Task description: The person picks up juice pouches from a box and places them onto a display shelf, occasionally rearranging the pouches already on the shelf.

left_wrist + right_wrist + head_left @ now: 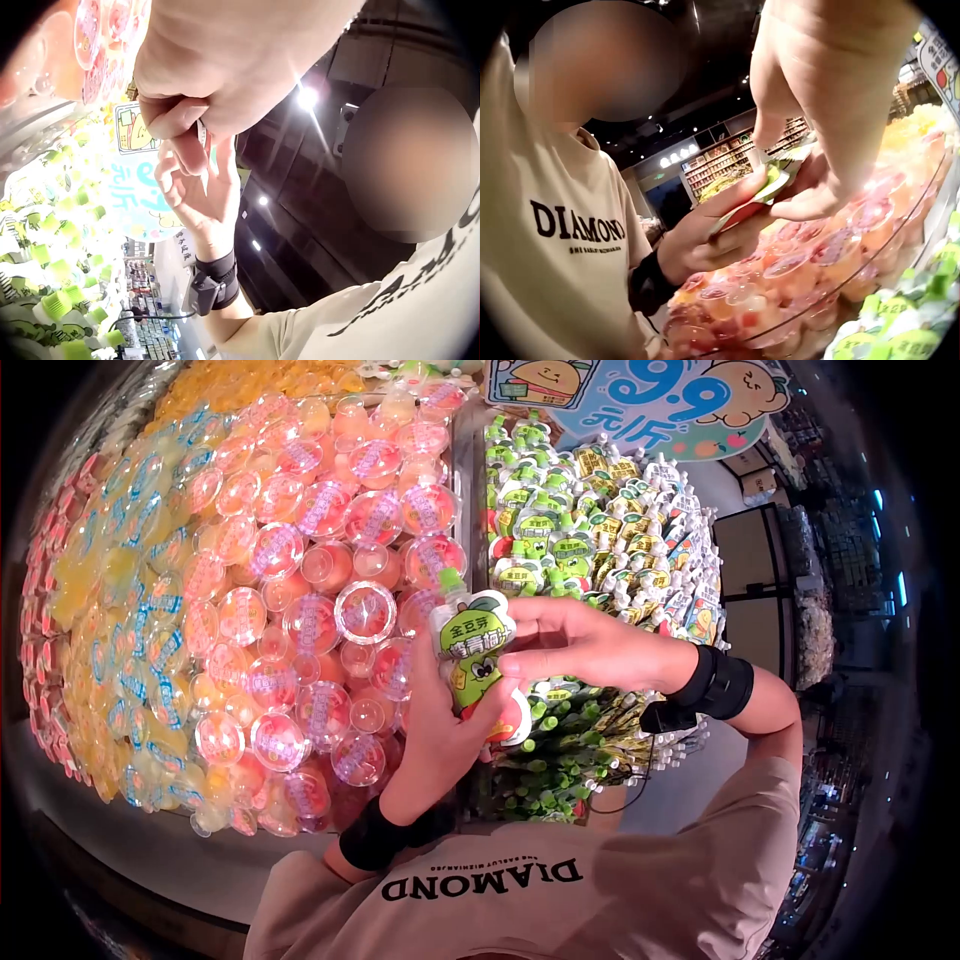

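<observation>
Left hand (435,730): curls round a pouch (478,635)
Right hand (585,645): pinches its edge
Divider (468,480): runs below, beside jelly cups (325,565)

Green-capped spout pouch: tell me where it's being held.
The left hand grips the spout pouch around its lower body, thumb on the front; the right hand holds its side edge, below the green cap.
</observation>
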A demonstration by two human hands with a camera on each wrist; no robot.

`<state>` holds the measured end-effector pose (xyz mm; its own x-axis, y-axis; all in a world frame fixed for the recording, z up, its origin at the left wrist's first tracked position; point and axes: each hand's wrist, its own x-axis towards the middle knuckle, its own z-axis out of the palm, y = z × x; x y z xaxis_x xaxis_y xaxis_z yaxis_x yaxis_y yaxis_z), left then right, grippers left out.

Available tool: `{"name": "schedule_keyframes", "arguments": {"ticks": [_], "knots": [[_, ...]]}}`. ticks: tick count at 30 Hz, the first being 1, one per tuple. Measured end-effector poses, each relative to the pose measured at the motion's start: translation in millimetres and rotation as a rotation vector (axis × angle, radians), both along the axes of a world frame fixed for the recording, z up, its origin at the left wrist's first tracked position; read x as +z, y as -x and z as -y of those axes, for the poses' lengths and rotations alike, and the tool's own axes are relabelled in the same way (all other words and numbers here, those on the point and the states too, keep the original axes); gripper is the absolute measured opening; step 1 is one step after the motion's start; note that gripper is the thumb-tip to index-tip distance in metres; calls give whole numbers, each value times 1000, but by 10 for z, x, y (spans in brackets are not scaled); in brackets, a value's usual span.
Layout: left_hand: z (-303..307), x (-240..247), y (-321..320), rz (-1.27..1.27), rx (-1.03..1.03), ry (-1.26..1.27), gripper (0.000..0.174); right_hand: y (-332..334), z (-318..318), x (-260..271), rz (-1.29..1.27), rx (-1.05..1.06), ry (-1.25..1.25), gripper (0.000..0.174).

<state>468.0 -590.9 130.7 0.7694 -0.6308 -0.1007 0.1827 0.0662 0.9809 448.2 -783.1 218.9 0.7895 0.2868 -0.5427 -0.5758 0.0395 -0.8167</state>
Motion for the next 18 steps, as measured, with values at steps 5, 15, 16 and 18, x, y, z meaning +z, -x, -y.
{"name": "schedule_keyframes", "arguments": {"ticks": [5, 15, 16, 18], "knots": [[86, 31, 59, 77, -41, 59, 71, 49, -31, -54, -48, -6, 17, 29], [-162, 75, -77, -241, -63, 136, 31, -1280, 2391, -506, 880, -500, 1105, 26], [-191, 63, -84, -282, -93, 173, 30, -1371, 2576, -612, 821, -495, 1186, 27], [-212, 73, -106, -283, -99, 156, 25, -1609, 3153, -1132, 819, -492, 965, 26]]}}
